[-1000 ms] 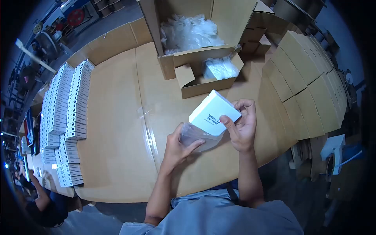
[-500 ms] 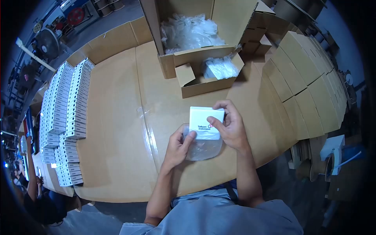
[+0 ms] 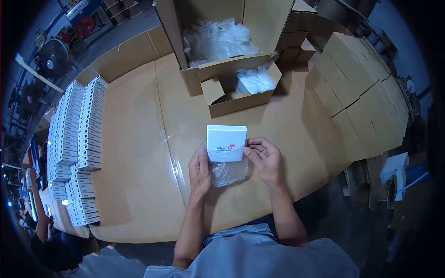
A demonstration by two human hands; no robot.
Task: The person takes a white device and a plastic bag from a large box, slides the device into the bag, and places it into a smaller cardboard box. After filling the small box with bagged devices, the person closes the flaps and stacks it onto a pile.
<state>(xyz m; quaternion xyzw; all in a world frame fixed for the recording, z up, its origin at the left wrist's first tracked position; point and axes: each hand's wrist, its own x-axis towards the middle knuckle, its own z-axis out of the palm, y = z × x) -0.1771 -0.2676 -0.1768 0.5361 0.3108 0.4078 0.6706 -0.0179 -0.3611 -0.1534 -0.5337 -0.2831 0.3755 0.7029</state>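
A flat white square case (image 3: 226, 135), printed with "Telkom Indonesia" and a red mark, is held up over the cardboard-covered table. My left hand (image 3: 200, 169) is closed on its left edge, thumb in front. At the lower right edge, my right hand (image 3: 266, 163) pinches the case or the plastic beside it, with the fingers curled. Below the case hangs a crumpled clear plastic bag (image 3: 229, 173). How far the bag reaches up around the case is hard to make out.
Beyond my hands stands a small open carton (image 3: 241, 105) holding plastic-wrapped items (image 3: 256, 81). Behind it, a tall carton (image 3: 269, 25) contains clear bags (image 3: 220, 41). Stacked small white boxes (image 3: 88, 125) line the left; brown cartons (image 3: 357, 88) stand right. A person's arm (image 3: 41, 208) shows far left.
The case has shifted left and now stands more upright. My right hand has slid from its top right corner and face to the lower right edge. The bag looks more crumpled.
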